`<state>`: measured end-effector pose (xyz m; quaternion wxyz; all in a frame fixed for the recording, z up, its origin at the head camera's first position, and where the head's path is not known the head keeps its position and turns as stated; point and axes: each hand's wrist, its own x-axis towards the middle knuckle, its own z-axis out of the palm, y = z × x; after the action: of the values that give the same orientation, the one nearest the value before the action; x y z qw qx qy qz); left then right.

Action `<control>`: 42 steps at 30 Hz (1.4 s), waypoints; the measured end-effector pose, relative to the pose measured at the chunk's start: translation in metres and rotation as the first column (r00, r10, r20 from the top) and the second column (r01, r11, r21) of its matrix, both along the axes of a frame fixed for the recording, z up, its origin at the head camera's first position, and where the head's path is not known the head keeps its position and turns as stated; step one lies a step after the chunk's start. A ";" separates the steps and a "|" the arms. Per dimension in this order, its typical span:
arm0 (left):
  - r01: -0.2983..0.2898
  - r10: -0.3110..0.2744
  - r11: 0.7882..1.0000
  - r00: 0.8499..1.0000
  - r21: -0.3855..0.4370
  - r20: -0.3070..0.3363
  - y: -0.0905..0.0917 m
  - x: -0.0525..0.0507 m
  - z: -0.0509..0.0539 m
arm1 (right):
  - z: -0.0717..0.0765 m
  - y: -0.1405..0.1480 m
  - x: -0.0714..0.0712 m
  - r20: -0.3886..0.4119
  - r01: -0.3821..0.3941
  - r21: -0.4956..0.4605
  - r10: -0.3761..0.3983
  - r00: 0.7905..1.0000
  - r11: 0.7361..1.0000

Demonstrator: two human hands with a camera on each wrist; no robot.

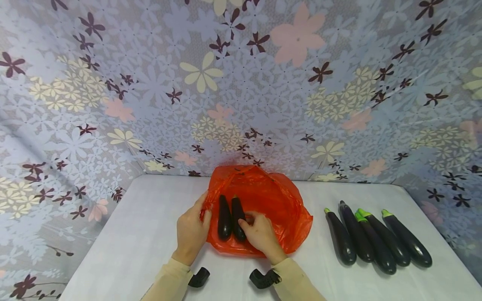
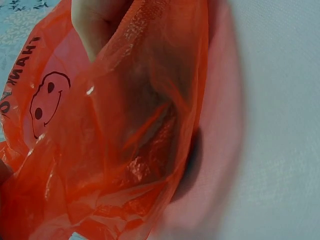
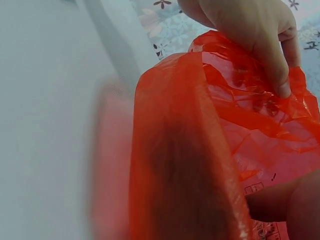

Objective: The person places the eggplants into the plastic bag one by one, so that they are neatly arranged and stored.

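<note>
A red plastic bag [image 1: 273,194] lies on the table with its mouth spread toward me. Two dark eggplants are inside, side by side: a left eggplant [image 1: 224,219] and a right eggplant [image 1: 237,209]. My left hand [image 1: 191,230] grips the bag's left edge, thumb on the inner side, as the right wrist view also shows for the left hand [image 3: 255,35]. Reaching into the bag, my right hand [image 1: 261,234] holds the right eggplant near its lower part, thumb on top; its other fingers are mostly hidden. Through the red film in the left wrist view, a dark shape shows dimly.
Several eggplants [image 1: 376,242] with mostly green stems lie together at the table's right. The white table [image 1: 143,234] ends at a flower-patterned backdrop [image 1: 241,96] behind the bag. Black wrist pieces [image 1: 199,277] sit by both cuffs.
</note>
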<state>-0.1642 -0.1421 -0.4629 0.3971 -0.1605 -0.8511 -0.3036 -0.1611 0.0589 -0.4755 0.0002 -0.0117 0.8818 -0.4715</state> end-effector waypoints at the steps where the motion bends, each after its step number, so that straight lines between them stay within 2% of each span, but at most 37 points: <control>1: 0.000 0.000 1.000 1.000 0.000 -0.001 0.000 0.000 0.000 | 0.000 0.000 0.000 0.008 -0.001 0.003 0.001 1.000 1.000; 15: 0.000 0.000 1.000 1.000 0.001 -0.001 0.001 0.000 0.002 | 0.003 0.003 0.001 0.004 -0.013 0.049 0.013 1.000 0.999; 23: -0.004 0.004 1.000 1.000 -0.005 0.003 0.001 0.000 0.001 | 0.005 0.005 0.003 0.031 0.015 0.055 -0.017 0.999 0.998; 30: -0.011 0.011 1.000 1.000 -0.004 0.002 0.000 0.000 0.000 | 0.007 0.009 0.005 -0.035 0.029 0.099 -0.026 0.999 0.995; 42: -0.017 0.017 1.000 1.000 0.000 0.018 -0.002 0.001 0.000 | 0.019 0.020 0.020 -0.114 0.043 0.146 -0.027 0.993 0.988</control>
<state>-0.1632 -0.1440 -0.4631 0.3922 -0.1504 -0.8559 -0.3017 -0.1416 0.0789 -0.4568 -0.0567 -0.0226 0.9131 -0.4031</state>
